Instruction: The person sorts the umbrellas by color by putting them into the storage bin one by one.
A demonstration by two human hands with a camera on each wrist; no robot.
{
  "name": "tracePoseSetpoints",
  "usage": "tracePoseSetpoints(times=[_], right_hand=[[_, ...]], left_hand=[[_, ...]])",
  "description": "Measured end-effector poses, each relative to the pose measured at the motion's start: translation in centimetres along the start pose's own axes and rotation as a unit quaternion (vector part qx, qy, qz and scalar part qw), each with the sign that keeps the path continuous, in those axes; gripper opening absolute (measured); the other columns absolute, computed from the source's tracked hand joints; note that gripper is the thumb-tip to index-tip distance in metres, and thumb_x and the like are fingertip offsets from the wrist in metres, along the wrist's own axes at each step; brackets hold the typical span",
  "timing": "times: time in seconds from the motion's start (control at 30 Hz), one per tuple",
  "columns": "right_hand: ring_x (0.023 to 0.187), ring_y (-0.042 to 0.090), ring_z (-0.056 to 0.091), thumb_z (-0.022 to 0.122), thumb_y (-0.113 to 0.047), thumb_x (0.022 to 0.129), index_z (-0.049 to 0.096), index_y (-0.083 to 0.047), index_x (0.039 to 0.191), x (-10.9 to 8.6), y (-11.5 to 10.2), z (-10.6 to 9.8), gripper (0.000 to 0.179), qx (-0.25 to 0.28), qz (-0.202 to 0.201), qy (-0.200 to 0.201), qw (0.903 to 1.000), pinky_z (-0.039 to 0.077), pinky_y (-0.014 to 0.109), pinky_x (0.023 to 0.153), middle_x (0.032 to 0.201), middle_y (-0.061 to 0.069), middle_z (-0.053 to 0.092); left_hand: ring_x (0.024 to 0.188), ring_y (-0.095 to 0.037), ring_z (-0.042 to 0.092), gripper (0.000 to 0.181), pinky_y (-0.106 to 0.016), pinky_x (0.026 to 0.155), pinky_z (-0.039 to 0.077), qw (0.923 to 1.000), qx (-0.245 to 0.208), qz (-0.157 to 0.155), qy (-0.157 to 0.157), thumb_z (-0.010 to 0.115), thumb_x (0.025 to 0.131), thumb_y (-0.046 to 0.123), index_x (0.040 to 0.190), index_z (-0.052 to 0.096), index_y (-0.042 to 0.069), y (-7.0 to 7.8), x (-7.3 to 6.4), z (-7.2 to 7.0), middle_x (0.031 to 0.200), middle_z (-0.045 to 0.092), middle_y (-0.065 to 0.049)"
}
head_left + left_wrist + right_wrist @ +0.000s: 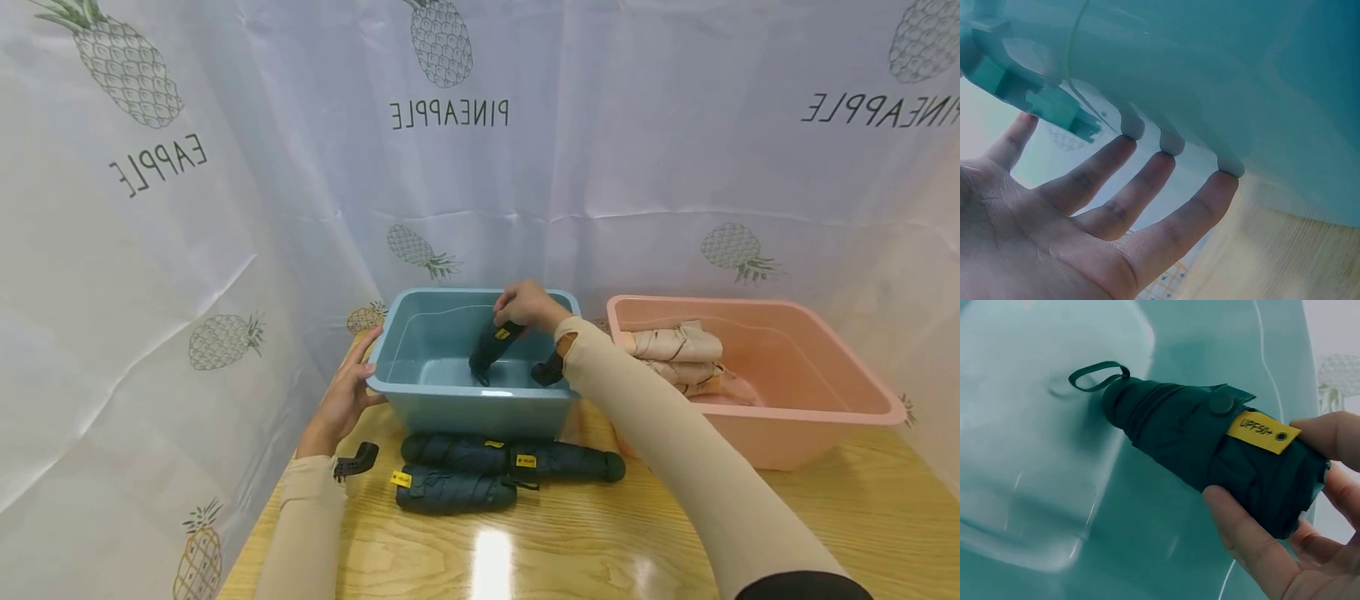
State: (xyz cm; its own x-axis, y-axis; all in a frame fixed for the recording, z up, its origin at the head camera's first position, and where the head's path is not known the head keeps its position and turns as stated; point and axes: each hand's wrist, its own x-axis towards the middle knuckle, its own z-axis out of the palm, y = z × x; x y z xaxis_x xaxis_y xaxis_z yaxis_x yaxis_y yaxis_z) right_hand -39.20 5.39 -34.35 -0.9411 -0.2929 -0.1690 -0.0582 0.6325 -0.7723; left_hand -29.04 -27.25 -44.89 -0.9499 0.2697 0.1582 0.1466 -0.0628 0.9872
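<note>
In the head view my right hand [528,305] is inside the light blue bin [480,408], gripping a dark folded umbrella [491,346] near its upper end. Seen from the right wrist, fingers and thumb pinch the umbrella [1179,434] by its yellow UPF50+ tag; its wrist loop end points down at the bin floor. My left hand [347,392] is at the bin's left side, and in the left wrist view its extended fingertips [1225,187] touch the bin's outer wall [1260,94]. Three more dark folded umbrellas, one of them nearest me [461,492], lie on the table before the bin.
A pink bin [795,421] stands to the right of the blue one, holding several beige folded bundles [678,344] at its left end. Both bins stand on a wooden table [600,542]. Behind and to the left hangs a white curtain [315,158] with pineapple prints.
</note>
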Motion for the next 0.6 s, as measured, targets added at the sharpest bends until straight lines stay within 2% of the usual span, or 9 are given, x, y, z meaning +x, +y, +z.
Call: tracePoseSetpoints(times=[0.1, 0.37, 0.47, 0.6], right_hand=[[0.113, 0.039, 0.063, 0.068, -0.006, 0.094, 0.07, 0.001, 0.114, 0.12, 0.09, 0.29, 0.022, -0.01, 0.001, -0.008, 0.9999, 0.063, 0.044, 0.081, 0.129, 0.021, 0.058], [0.118, 0.04, 0.061, 0.064, -0.008, 0.097, 0.067, 0.003, 0.125, 0.23, 0.44, 0.28, 0.03, -0.016, 0.007, -0.014, 0.9998, 0.061, 0.046, 0.089, 0.133, 0.022, 0.057], [0.12, 0.041, 0.06, 0.061, -0.006, 0.098, 0.062, 0.004, 0.133, 0.18, 0.58, 0.07, 0.037, -0.015, 0.016, -0.029, 0.9993, 0.06, 0.047, 0.092, 0.138, 0.023, 0.054], [0.124, 0.042, 0.059, 0.059, -0.006, 0.099, 0.05, 0.005, 0.146, 0.14, 0.72, -0.14, 0.049, 0.013, 0.048, -0.053, 0.9974, 0.057, 0.048, 0.098, 0.145, 0.025, 0.049]], left_hand=[[0.119, -0.015, 0.061, 0.071, -0.064, 0.095, 0.05, 1.0, 0.0, 0.002, -0.003, 0.038, 0.101, 0.019, 0.166, 0.012, 0.026, 0.01, -0.05, 0.04, 0.168, 0.014, -0.012], [0.124, -0.016, 0.058, 0.068, -0.07, 0.098, 0.046, 1.0, 0.002, 0.002, 0.002, 0.038, 0.101, 0.02, 0.165, 0.018, 0.033, 0.11, 0.06, 0.11, 0.17, 0.011, -0.007], [0.121, -0.013, 0.059, 0.069, -0.072, 0.099, 0.045, 1.0, 0.002, -0.001, 0.002, 0.038, 0.101, 0.019, 0.165, 0.017, 0.032, 0.04, 0.03, 0.09, 0.17, 0.011, -0.008], [0.12, -0.011, 0.059, 0.068, -0.07, 0.099, 0.046, 1.0, 0.002, -0.002, 0.002, 0.038, 0.102, 0.019, 0.165, 0.016, 0.031, -0.05, 0.0, 0.06, 0.169, 0.012, -0.009]])
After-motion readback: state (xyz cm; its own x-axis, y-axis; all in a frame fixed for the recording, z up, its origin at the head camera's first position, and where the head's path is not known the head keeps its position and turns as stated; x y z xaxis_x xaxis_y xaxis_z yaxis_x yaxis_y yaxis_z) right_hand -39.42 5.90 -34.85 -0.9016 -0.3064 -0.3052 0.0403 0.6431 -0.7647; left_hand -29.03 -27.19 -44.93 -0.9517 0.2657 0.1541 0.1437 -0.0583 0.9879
